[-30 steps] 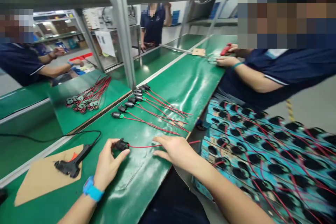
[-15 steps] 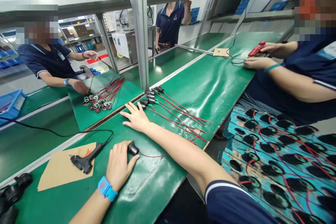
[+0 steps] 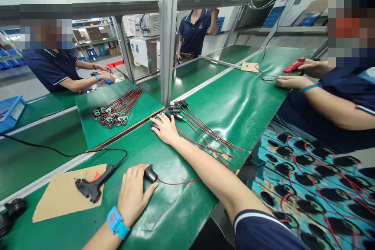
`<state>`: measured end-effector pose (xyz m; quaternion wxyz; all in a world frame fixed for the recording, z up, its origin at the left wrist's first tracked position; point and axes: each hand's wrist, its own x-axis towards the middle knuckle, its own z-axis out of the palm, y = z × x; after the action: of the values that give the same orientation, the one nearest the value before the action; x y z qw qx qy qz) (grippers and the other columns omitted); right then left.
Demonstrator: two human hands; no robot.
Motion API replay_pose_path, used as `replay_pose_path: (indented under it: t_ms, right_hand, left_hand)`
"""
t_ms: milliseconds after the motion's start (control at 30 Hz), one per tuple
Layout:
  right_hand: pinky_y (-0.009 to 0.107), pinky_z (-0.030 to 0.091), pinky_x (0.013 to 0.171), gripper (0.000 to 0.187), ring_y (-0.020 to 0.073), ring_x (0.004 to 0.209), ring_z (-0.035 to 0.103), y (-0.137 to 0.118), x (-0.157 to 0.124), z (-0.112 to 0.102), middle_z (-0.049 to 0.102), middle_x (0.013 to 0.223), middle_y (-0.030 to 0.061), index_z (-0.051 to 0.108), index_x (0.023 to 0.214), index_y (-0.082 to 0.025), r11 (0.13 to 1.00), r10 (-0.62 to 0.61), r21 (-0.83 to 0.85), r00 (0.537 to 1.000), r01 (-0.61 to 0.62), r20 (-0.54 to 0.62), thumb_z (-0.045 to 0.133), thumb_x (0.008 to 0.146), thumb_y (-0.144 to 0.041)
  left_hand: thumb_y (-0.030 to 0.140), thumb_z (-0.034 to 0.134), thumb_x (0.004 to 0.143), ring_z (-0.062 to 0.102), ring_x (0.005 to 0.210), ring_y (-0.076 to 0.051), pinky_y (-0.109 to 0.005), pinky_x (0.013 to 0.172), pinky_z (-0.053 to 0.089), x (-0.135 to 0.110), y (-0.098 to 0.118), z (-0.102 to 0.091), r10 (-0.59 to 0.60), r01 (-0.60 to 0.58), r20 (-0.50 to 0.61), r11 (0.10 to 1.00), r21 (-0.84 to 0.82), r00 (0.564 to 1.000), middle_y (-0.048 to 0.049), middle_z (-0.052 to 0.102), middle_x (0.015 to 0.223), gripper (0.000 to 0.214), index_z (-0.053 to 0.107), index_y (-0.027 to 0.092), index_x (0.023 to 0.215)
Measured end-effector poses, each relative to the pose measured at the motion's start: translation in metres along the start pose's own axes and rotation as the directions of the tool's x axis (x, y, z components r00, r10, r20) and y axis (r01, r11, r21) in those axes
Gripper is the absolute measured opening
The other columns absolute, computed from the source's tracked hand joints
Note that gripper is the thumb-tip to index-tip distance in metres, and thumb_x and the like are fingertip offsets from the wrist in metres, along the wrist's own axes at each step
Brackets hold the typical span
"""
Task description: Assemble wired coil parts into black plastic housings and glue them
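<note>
My left hand (image 3: 135,190), with a blue wristband, rests palm down on the green bench. Its fingers curl against a black cylindrical socket (image 3: 151,174) with a red wire, whose far end is partly hidden by the fingers; the thumb stretches out beside it. My right hand (image 3: 166,129) reaches forward with fingers spread, over the near end of a row of black sockets (image 3: 177,114) trailing red wires (image 3: 209,131). It covers part of the closest sockets, and its fingertips touch or nearly touch them.
A black glue gun (image 3: 95,185) lies on cardboard (image 3: 55,199) at left. Beyond the rail, red-wired round parts (image 3: 111,117) lie on a green board. Black parts (image 3: 13,215) sit at lower left. A turquoise tray (image 3: 265,179) stands right. A co-worker's hands hold a red tool (image 3: 293,65).
My right hand has come down over the nearest sockets in the row. My left hand stays at its socket. The co-worker at left has drawn a hand back from the round parts.
</note>
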<state>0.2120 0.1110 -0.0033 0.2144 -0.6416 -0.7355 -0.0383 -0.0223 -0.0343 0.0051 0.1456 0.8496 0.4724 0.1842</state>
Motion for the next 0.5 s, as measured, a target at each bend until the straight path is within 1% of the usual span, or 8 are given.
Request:
replay_pose_path:
  t_ms: [100, 167, 233, 300, 367, 400, 433, 500]
  right_hand:
    - [0.069, 0.017, 0.117, 0.055, 0.0353, 0.148, 0.033, 0.005, 0.000, -0.005, 0.043, 0.158, 0.0151, 0.045, 0.152, -0.030, 1.000, 0.016, -0.009, 1.000, -0.016, -0.008, 0.050, 0.101, -0.048]
    - [0.065, 0.014, 0.120, 0.062, 0.0337, 0.150, 0.029, 0.009, -0.005, -0.012, 0.038, 0.162, 0.0119, 0.042, 0.154, -0.032, 1.000, -0.009, -0.008, 1.000, 0.009, -0.010, 0.055, 0.097, -0.054]
    - [0.060, 0.011, 0.123, 0.064, 0.0306, 0.152, 0.026, 0.022, -0.014, -0.024, 0.035, 0.164, 0.0068, 0.041, 0.154, -0.036, 1.000, -0.019, -0.007, 1.000, 0.019, -0.018, 0.057, 0.095, -0.057]
    - [0.059, 0.013, 0.123, 0.055, 0.0299, 0.152, 0.026, 0.046, -0.024, -0.040, 0.037, 0.163, 0.0067, 0.046, 0.151, -0.034, 0.999, 0.043, -0.012, 0.998, -0.043, -0.043, 0.052, 0.099, -0.052]
    - [0.060, 0.022, 0.120, 0.045, 0.0316, 0.149, 0.032, 0.079, -0.030, -0.058, 0.042, 0.159, 0.0129, 0.053, 0.145, -0.026, 0.987, 0.157, -0.021, 0.985, -0.159, -0.072, 0.045, 0.104, -0.042]
    - [0.058, 0.028, 0.118, 0.041, 0.0314, 0.145, 0.038, 0.096, -0.030, -0.065, 0.046, 0.155, 0.0151, 0.057, 0.141, -0.023, 0.979, 0.201, -0.025, 0.977, -0.204, -0.077, 0.044, 0.104, -0.038]
    - [0.056, 0.033, 0.116, 0.039, 0.0310, 0.142, 0.043, 0.112, -0.029, -0.072, 0.049, 0.151, 0.0158, 0.059, 0.138, -0.020, 0.971, 0.233, -0.029, 0.969, -0.236, -0.079, 0.047, 0.104, -0.035]
    - [0.055, 0.040, 0.112, 0.037, 0.0296, 0.135, 0.050, 0.135, -0.018, -0.080, 0.053, 0.147, 0.0138, 0.060, 0.134, -0.019, 0.965, 0.258, -0.035, 0.963, -0.261, -0.078, 0.055, 0.101, -0.036]
  left_hand:
    - [0.052, 0.064, 0.091, 0.058, 0.121, -0.034, -0.052, 0.098, 0.049, -0.003, -0.002, 0.000, 0.003, -0.003, 0.001, 1.000, 0.002, 1.000, -0.0133, 0.063, 0.132, 0.050, 0.055, 0.022, 0.131]
    - [0.058, 0.064, 0.089, 0.055, 0.126, -0.036, -0.055, 0.101, 0.048, 0.001, -0.001, -0.006, 0.010, -0.009, -0.035, 1.000, 0.006, 0.999, -0.0156, 0.057, 0.140, 0.062, 0.050, 0.022, 0.137]
    - [0.060, 0.061, 0.090, 0.050, 0.133, -0.036, -0.056, 0.107, 0.044, 0.016, 0.003, -0.016, 0.049, -0.048, -0.078, 0.999, 0.012, 0.996, -0.0172, 0.051, 0.146, 0.066, 0.044, 0.023, 0.143]
    - [0.059, 0.056, 0.094, 0.046, 0.137, -0.034, -0.055, 0.112, 0.039, 0.044, 0.011, -0.028, 0.130, -0.129, -0.075, 0.991, 0.016, 0.989, -0.0167, 0.048, 0.149, 0.062, 0.043, 0.024, 0.144]
    - [0.058, 0.051, 0.097, 0.044, 0.140, -0.031, -0.052, 0.115, 0.037, 0.085, 0.021, -0.034, 0.195, -0.195, -0.023, 0.981, 0.022, 0.980, -0.0153, 0.047, 0.151, 0.059, 0.042, 0.024, 0.145]
    - [0.058, 0.050, 0.098, 0.044, 0.140, -0.030, -0.050, 0.114, 0.038, 0.107, 0.026, -0.034, 0.197, -0.198, 0.004, 0.980, 0.039, 0.980, -0.0146, 0.048, 0.151, 0.059, 0.042, 0.024, 0.145]
    - [0.059, 0.050, 0.097, 0.045, 0.140, -0.030, -0.049, 0.113, 0.039, 0.129, 0.032, -0.032, 0.171, -0.173, 0.027, 0.982, 0.073, 0.985, -0.0142, 0.048, 0.150, 0.060, 0.042, 0.023, 0.145]
    - [0.061, 0.051, 0.096, 0.046, 0.138, -0.033, -0.051, 0.110, 0.041, 0.168, 0.042, -0.021, 0.099, -0.103, 0.031, 0.985, 0.142, 0.995, -0.0160, 0.049, 0.149, 0.062, 0.045, 0.021, 0.143]
